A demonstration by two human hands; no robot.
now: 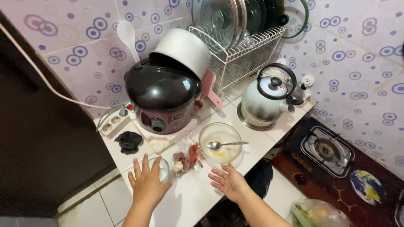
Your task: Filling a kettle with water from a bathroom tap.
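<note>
- Head view: left hand [146, 181] spread flat, palm down, holding nothing; fingertips touch a small glass [163, 169] just ahead of it. A push could tip it.
- Right hand [227, 181] open, empty; glass bowl [219, 142] with spoon [224, 145] just beyond fingertips. Catching the handle could flip the spoon out.
- Bowl sits near the worktop [189, 197] edge; a nudge right could drop it.

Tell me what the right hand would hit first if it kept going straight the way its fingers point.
Probably the clear round glass bowl holding a metal spoon. The right hand, open and palm down, points up-left toward its near rim. Depth is unclear, so it might pass above the rim.
</note>
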